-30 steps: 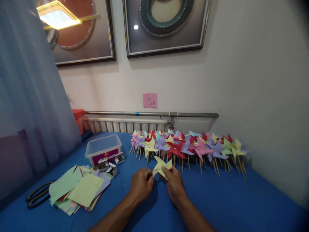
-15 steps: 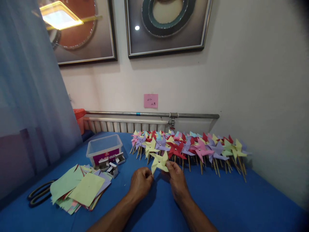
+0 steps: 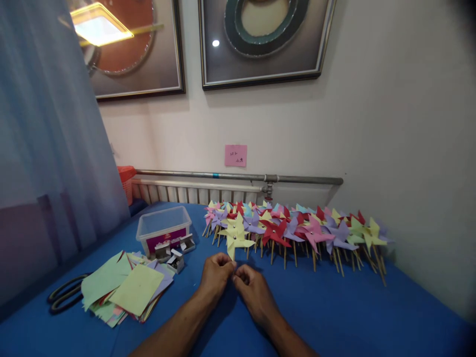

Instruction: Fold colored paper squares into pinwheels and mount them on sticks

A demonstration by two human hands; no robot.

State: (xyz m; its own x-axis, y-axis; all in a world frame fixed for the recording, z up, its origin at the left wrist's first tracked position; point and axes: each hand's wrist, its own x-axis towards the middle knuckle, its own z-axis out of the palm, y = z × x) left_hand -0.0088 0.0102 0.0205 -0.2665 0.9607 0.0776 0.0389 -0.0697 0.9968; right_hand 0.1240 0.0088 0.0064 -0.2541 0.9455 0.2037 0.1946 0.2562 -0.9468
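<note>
Head view: our two hands meet under a pale yellow paper pinwheel over the blue bench.

Our left hand [image 3: 215,272] and right hand [image 3: 251,287] sit fingertip to fingertip, both curled and pinching at the base of the pale yellow paper pinwheel [image 3: 235,236]. We see four folded, pointed blades around a small shiny centre pin, raised just above our knuckles; whatever stick it has is hidden by our fingers. Just behind it lies the row of finished paper pinwheels on wooden sticks [image 3: 297,230] in red, purple, pink, green. To our left lie a stack of coloured paper squares [image 3: 126,292] and a clear plastic box [image 3: 163,228].
</note>
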